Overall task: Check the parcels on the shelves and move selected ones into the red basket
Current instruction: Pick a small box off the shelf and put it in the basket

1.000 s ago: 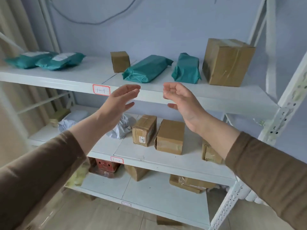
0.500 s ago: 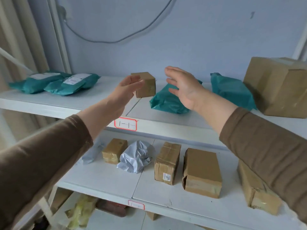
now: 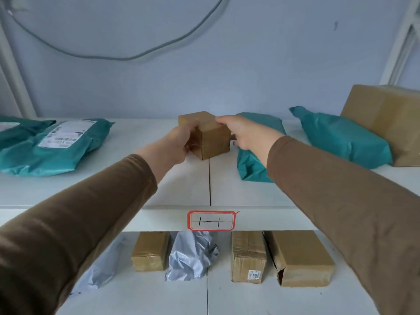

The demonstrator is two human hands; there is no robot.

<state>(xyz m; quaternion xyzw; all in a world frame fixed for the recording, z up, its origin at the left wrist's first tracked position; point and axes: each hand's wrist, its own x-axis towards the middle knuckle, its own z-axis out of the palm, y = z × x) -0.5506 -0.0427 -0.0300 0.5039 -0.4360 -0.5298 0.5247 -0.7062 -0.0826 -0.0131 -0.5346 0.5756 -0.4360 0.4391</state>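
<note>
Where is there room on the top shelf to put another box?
Bare shelf lies between the labelled teal bag and the small box both hands grip. The right is crowded: two teal bags and a big box.

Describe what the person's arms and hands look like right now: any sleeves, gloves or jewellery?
Both arms wear long, plain brown sleeves of soft knit-like fabric, the left sleeve and the right sleeve each ending at the wrist. The left hand and right hand are bare: no gloves, and no rings or watch visible from this angle.
</note>
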